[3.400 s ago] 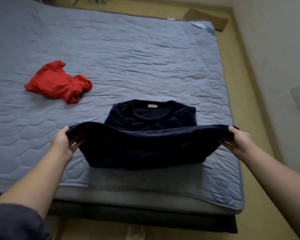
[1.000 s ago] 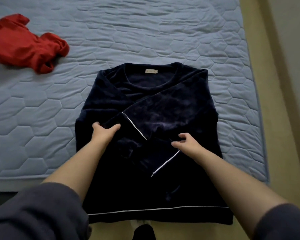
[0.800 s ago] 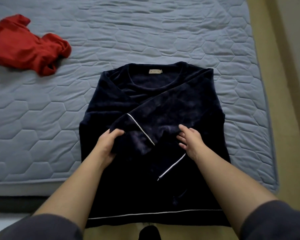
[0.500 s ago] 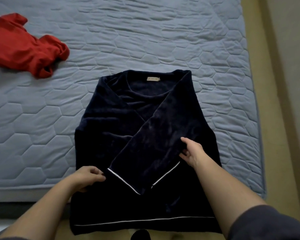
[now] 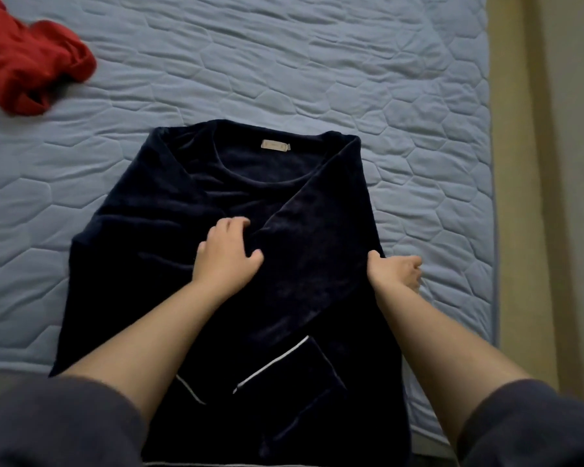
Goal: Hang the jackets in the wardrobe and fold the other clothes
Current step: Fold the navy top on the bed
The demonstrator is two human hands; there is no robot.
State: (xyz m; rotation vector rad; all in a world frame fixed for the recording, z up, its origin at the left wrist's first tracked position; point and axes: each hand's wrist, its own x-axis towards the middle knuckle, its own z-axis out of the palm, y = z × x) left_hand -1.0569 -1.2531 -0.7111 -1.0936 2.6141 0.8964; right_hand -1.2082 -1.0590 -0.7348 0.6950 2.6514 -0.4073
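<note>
The navy top [image 5: 132, 264] lies flat, collar away, at the mattress's [image 5: 317, 62] near right edge, its hem hanging over, one sleeve [image 5: 317, 251] folded slantwise across the chest. The left hand [image 5: 228, 256] presses mid-chest with loosely bent fingers, holding nothing. The right hand [image 5: 393, 271] is at the top's right side, thumb on the cloth; blur hides any grip. A red garment [image 5: 31, 72] lies crumpled far left on the mattress.

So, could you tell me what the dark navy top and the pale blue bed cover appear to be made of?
Dark navy top: likely velour or plush fleece, soft sheen with shaded nap. Pale blue bed cover: probably quilted woven fabric, matte, stitched into puffy hexagon cells.
</note>
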